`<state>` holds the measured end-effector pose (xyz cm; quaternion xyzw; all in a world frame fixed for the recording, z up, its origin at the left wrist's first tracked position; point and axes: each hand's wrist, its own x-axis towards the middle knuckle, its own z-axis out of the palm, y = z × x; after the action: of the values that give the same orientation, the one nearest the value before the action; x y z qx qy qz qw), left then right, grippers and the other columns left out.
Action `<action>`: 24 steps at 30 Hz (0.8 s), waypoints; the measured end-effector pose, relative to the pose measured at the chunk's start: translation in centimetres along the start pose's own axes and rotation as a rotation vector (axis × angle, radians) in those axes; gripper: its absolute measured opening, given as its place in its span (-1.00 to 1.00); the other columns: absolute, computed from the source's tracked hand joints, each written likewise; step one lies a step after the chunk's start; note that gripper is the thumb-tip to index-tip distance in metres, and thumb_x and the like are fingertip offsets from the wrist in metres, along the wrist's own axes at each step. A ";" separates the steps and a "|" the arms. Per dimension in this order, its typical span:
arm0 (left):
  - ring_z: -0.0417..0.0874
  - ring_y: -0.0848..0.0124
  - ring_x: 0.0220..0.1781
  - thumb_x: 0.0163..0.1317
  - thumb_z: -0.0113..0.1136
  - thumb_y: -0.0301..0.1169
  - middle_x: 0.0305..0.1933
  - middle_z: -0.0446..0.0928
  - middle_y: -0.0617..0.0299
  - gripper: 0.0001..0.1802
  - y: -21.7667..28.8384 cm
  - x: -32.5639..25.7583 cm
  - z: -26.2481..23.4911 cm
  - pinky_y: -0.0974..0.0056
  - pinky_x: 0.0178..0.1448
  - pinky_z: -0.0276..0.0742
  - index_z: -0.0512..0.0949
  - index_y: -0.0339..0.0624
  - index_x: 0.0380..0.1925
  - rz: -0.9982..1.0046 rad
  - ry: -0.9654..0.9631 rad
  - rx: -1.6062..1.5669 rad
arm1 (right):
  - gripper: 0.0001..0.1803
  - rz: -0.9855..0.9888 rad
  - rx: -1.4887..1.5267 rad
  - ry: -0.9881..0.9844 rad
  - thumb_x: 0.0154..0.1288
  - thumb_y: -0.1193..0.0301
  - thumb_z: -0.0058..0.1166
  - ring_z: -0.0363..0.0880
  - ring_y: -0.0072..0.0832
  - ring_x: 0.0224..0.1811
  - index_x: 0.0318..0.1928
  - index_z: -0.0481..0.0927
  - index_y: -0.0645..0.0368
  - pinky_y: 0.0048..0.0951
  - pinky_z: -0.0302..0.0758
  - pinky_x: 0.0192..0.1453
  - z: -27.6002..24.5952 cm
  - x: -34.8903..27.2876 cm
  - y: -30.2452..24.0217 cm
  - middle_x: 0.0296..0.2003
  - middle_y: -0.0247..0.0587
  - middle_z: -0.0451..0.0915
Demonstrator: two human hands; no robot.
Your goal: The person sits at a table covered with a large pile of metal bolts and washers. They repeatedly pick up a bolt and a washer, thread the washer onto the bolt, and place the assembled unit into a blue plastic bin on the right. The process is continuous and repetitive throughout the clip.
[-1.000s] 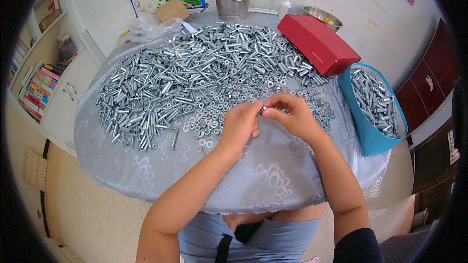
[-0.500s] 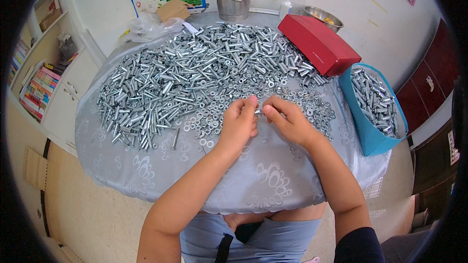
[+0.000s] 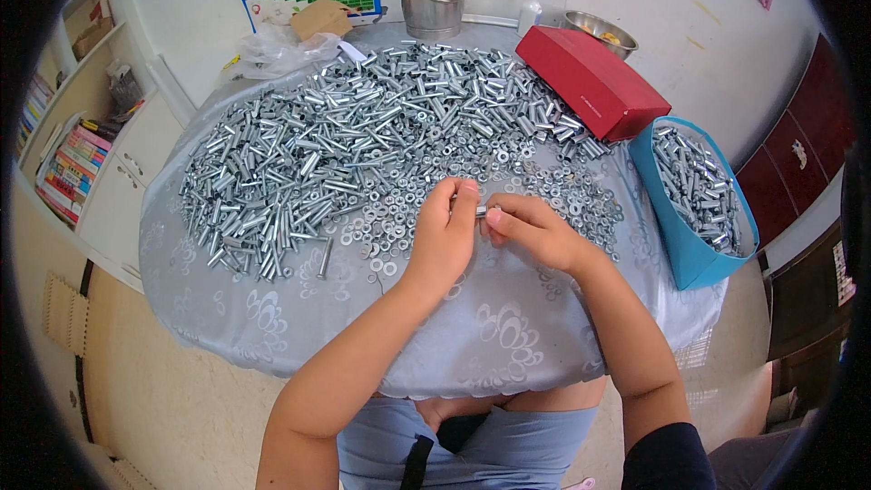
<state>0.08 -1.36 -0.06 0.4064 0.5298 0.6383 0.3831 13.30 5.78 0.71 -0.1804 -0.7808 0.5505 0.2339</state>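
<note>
Lowered slightly since half a second ago, the right hand (image 3: 537,229) now pinches the right end of a small silvery fastener (image 3: 481,212) between thumb and index finger; the left hand (image 3: 444,234) is clamped on its other end. Its long axis runs roughly left to right, between the hands; which end is headed cannot be told. Around and beyond lie loose washers (image 3: 381,231), then heaped metal sleeves (image 3: 345,141); a blue bin (image 3: 687,249) stands at right.

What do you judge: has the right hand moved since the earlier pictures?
Yes, slightly: the right hand is a little lower in the picture, farther from the red box, which has stayed put.
</note>
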 end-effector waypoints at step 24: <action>0.04 0.71 -0.75 0.29 -0.11 -0.24 -0.71 0.09 0.49 -0.75 0.0 0.1 0.2 0.51 -0.69 -0.05 0.32 -0.15 -0.46 -0.086 -0.052 -0.171 | -0.67 0.131 -0.010 0.000 0.26 0.20 -0.06 0.27 -0.70 -0.56 -0.46 0.48 0.23 -0.60 0.23 -0.48 -0.8 -0.1 -0.5 -0.62 -0.43 0.38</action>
<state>0.20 -1.23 -0.02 0.3655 0.4799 0.6535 0.4572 13.77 6.20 1.36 -0.2324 -0.7699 0.5609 0.1966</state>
